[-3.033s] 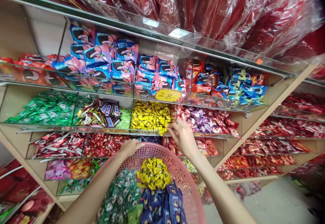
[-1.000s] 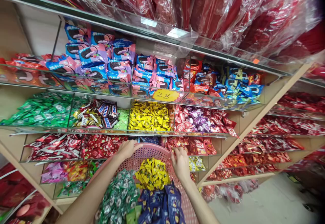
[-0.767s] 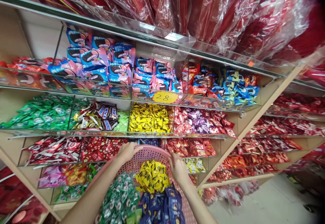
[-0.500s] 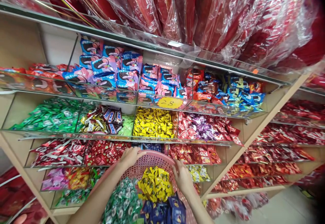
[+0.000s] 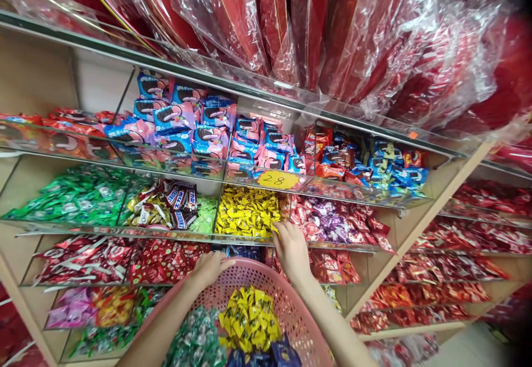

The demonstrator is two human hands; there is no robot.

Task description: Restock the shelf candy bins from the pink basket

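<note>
My left hand [image 5: 209,270] is closed over the rim of a pink perforated plastic basket [image 5: 299,314]. Inside the basket lie green-wrapped candies [image 5: 195,334], a heap of yellow-wrapped candies [image 5: 251,320] and dark blue packets [image 5: 286,353]. My right hand [image 5: 292,249] is off the basket, raised in front of the shelf edge with its fingers apart and slightly bent. Its fingertips are at the right front corner of the compartment of yellow candies [image 5: 245,212]; whether they touch the wrappers I cannot tell.
Clear dividers split the shelves of candy. Green candies [image 5: 78,195] and chocolate bars [image 5: 182,203] lie left of the yellow ones, red and purple candies [image 5: 328,220] right. Blue-and-pink cookie packets [image 5: 174,117] sit above, behind a "28" price tag [image 5: 275,179]. Plastic-wrapped red goods [image 5: 286,29] overhang the top.
My right hand has let go of the basket's right rim and moved up to the yellow candy compartment. The left hand keeps its grip. The whole view has shifted slightly.
</note>
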